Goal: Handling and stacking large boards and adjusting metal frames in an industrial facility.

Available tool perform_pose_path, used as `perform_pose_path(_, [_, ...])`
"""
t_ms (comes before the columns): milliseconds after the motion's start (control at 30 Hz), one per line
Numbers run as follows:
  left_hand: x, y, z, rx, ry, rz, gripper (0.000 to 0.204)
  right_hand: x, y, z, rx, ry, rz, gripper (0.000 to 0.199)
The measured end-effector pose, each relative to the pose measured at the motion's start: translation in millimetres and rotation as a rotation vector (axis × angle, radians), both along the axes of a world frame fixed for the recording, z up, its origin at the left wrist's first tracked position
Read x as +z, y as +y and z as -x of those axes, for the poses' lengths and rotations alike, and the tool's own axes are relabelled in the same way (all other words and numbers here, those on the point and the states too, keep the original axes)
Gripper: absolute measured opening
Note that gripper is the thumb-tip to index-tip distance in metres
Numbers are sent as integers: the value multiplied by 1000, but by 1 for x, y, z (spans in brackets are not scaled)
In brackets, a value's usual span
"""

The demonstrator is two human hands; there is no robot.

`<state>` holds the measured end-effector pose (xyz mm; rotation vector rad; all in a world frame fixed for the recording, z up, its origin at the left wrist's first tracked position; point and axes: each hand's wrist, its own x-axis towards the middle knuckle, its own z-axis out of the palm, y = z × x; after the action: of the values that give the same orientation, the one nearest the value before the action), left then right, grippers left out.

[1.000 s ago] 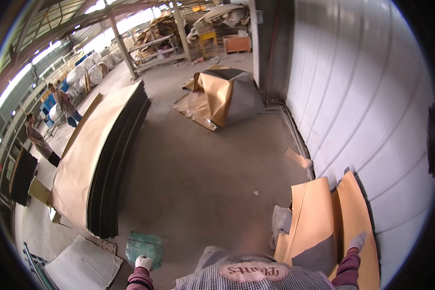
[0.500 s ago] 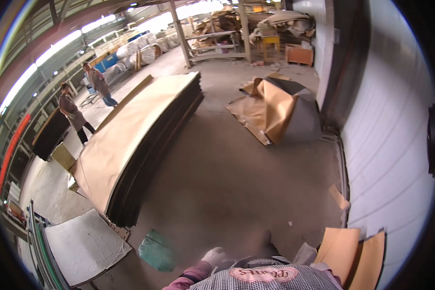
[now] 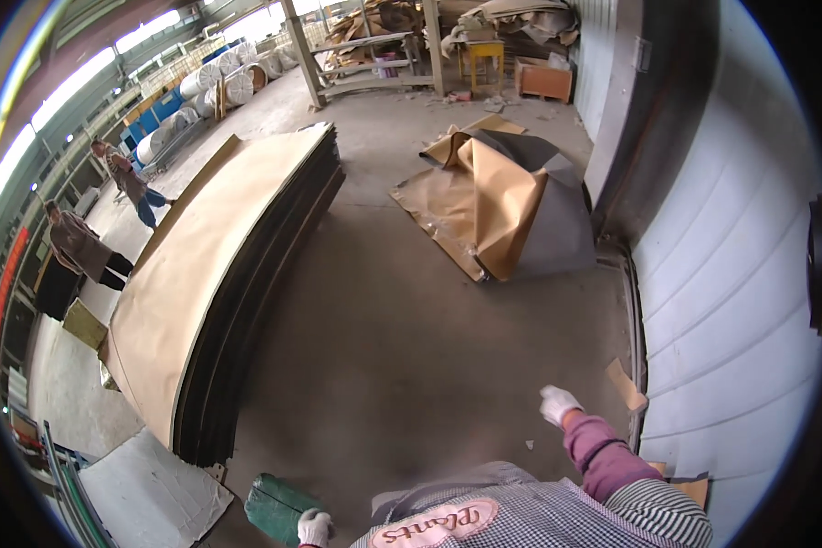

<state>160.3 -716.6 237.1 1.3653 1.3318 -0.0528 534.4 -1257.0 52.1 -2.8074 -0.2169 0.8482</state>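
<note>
My left hand (image 3: 314,528), in a white glove, is low beside my body with its fingers curled. It overlaps the edge of a green wrapped bundle (image 3: 279,505) on the floor; whether they touch I cannot tell. My right hand (image 3: 559,406), also white-gloved, reaches out over the floor at the right, its fingers loosely closed and nothing visible in them. Ahead on the left lies a long stack of dark sheets (image 3: 215,215) topped by a tan one. A crumpled brown and grey sheet (image 3: 500,196) rests on the floor farther ahead.
A pale wall (image 3: 731,329) runs along the right, with a tan scrap (image 3: 627,385) at its foot. Two people (image 3: 84,242) stand beyond the stack. A white sheet (image 3: 155,489) is at near left. Farther off are a yellow stool (image 3: 481,64) and an orange-brown box (image 3: 543,79).
My right arm has swung forward into view. My left hand has moved left and down, beside the green bundle. The view has shifted, and the two people now appear farther left.
</note>
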Motion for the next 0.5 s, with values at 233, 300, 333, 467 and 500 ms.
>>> perform_pose_path(233, [-208,79,71,-569,52,-212,28,245,353,-91,139,290,-191,36])
perform_pose_path(300, [-191,91,-8,-585,127,-67,32,208,359,-95,344,145,-113,49])
perform_pose_path(333, [-177,103,-15,-552,130,-66,32,213,381,-94,327,262,-75,49])
perform_pose_path(467, [-50,152,-108,8,-100,91,33,154,376,-107,360,266,-75,45])
perform_pose_path(500, [-20,162,-143,-113,97,-38,33,85,326,-123,888,-93,-91,39])
